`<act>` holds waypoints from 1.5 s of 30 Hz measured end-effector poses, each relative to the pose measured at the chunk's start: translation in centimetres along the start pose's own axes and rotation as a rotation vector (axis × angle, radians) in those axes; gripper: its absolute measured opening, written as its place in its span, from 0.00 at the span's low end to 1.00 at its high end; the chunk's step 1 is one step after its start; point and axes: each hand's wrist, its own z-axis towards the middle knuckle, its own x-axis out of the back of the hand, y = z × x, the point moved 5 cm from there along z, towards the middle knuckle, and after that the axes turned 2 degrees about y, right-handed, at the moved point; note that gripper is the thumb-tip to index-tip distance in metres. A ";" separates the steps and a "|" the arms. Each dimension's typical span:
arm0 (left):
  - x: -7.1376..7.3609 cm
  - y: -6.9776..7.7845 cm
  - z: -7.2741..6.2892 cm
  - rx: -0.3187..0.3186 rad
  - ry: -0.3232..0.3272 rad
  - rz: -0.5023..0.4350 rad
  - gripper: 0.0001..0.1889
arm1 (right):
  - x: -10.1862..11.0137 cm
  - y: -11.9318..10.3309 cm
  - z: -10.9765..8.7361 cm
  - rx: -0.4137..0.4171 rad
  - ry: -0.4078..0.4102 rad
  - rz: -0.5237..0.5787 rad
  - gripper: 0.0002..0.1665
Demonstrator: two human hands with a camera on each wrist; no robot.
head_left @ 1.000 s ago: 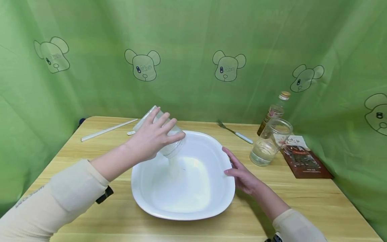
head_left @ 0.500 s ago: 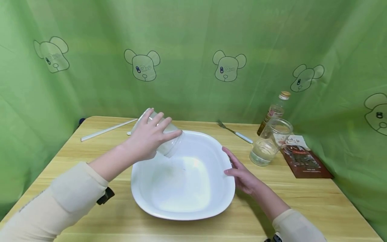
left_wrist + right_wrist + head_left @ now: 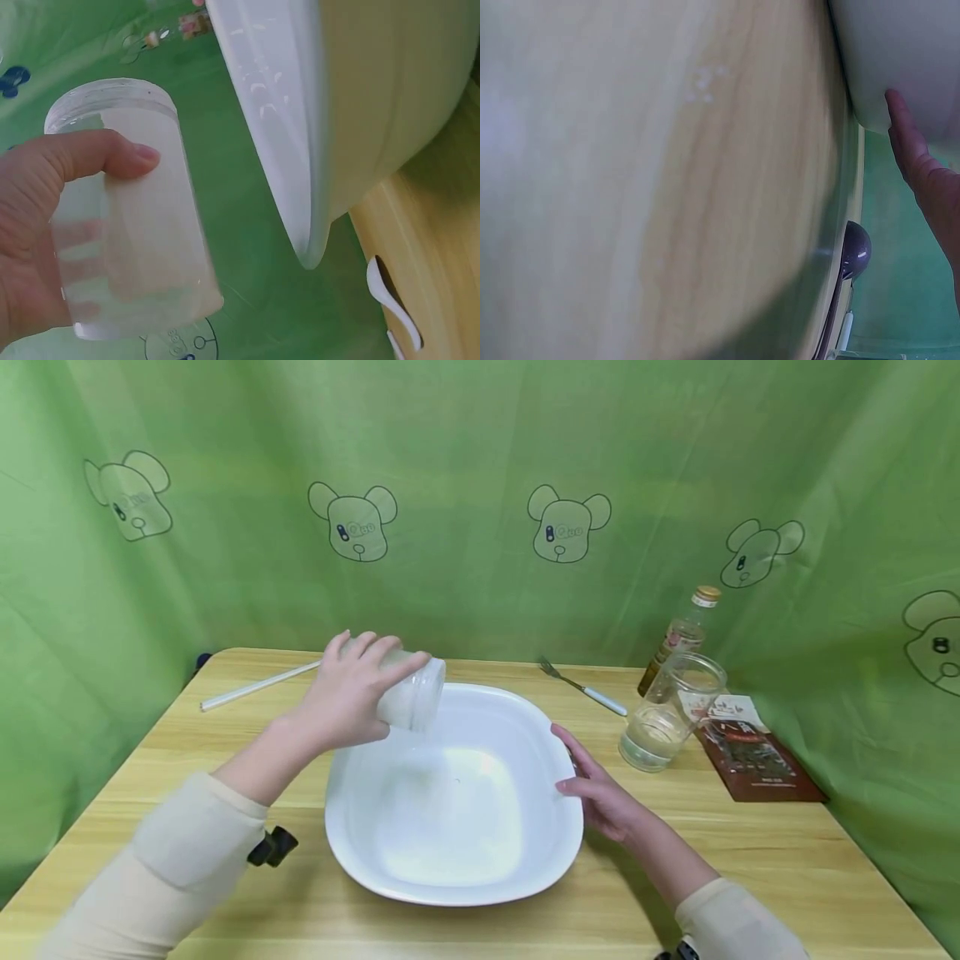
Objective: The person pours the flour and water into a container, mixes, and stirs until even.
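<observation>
My left hand (image 3: 348,693) grips a clear drinking glass (image 3: 412,693) tilted over the basin's far left rim, its mouth toward the right. A whitish film shows through the glass wall in the left wrist view, where the thumb (image 3: 131,161) lies across the near side. Below is a wide white plastic basin (image 3: 345,852) with a faint cloudy patch on its floor. My right hand (image 3: 603,802) holds the basin's right rim, thumb on top and fingers along the outer wall. The right wrist view shows those fingers (image 3: 907,139) against the basin's outside.
To the right stand a second clear glass (image 3: 656,735) with some clear liquid, a capped bottle (image 3: 671,647) and a dark red packet (image 3: 757,768). A fork (image 3: 588,692) lies behind the basin, a white stick (image 3: 258,685) at left. The left wrist view shows a white spoon (image 3: 390,300).
The pale stream falling from the glass into the basin has stopped. My left hand has drawn the glass back leftward and tipped it less. My right hand and the basin stay put.
</observation>
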 end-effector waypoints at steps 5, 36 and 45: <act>-0.1 -0.7 -0.3 0.075 0.033 -0.114 0.46 | -0.1 0.0 0.1 0.008 0.003 -0.007 0.50; -1.0 -5.0 -2.5 0.611 0.377 -1.167 0.49 | 0.1 -0.1 0.1 0.019 -0.004 0.001 0.48; -1.9 -6.2 -4.2 0.708 0.523 -1.240 0.48 | 0.2 0.0 0.1 0.013 -0.008 0.009 0.49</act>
